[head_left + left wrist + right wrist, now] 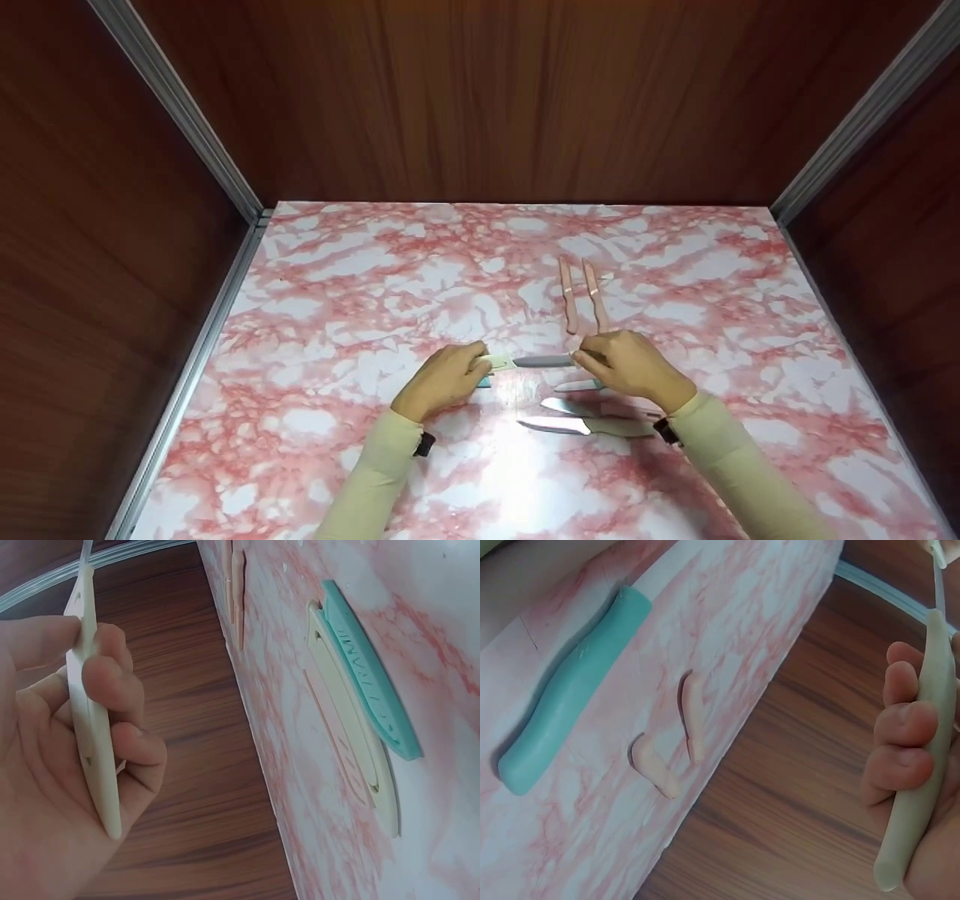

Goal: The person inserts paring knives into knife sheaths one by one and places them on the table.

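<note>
Fingers of L hand curled round flat cream plastic sheath; R hand grips smooth pale-green handle of grey-bladed knife. Knife's btwn hands, over pink-and-white marbled tbl, tip end at sheath mouth; can't tell how far in. On tbl nr L hand: teal sheath, another cream sheath, pink sheath, close together. Nr R hand: teal-handled knife, 2 other bare-bladed knives. Farther off: 2 slim pink knives.
</note>
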Motion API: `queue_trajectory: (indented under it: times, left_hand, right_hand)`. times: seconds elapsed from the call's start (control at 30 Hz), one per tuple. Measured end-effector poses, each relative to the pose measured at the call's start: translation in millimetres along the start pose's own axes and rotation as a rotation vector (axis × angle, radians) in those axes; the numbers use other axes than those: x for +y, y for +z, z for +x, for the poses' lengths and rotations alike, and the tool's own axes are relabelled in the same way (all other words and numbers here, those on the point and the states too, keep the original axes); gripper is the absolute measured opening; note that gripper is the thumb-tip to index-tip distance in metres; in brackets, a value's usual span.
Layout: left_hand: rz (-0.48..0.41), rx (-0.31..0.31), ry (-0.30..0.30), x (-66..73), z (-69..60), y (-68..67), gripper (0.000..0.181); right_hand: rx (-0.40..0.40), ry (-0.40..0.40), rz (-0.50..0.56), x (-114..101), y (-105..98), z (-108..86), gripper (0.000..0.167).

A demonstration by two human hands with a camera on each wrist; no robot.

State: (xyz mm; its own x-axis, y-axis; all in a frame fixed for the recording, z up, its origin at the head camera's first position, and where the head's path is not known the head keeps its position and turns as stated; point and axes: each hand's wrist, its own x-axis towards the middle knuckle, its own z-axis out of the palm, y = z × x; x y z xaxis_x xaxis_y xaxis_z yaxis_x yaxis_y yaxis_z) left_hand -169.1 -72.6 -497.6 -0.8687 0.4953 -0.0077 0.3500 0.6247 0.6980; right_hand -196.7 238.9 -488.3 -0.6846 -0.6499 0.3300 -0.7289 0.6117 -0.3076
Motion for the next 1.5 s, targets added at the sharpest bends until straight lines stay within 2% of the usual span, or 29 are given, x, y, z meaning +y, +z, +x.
queue_trajectory:
  times: [0.47, 0.63, 0.77, 1.1, 1.33, 1.5]
  left_hand:
    - [0.078, -0.052, -0.007, 6.6, 2.6, -0.7, 0.015]
    - [0.084, -0.020, 0.018, 7.3, 2.2, 0.6, 0.014]
    - [0.115, 0.009, 0.034, 7.2, 2.4, 2.6, 0.014]
    - [0.151, 0.029, 0.034, 10.4, 2.9, 5.4, 0.015]
    - [0.162, 0.026, 0.028, 10.7, 4.4, 7.9, 0.015]
    - [0.148, 0.009, 0.025, 11.8, 4.2, 8.2, 0.015]
  right_hand:
    - [0.015, -0.095, 0.001, -0.5, 4.0, 1.3, 0.029]
    - [0.026, -0.109, 0.006, -1.0, 5.8, 1.6, 0.030]
    - [0.019, -0.114, 0.018, -2.0, 6.9, 1.5, 0.031]
    - [-0.006, -0.089, 0.037, -4.8, 8.5, 1.3, 0.029]
    - [-0.022, -0.071, 0.037, -5.7, 10.3, 0.5, 0.028]
    - [-0.009, -0.087, 0.045, -5.5, 10.9, 1.3, 0.025]
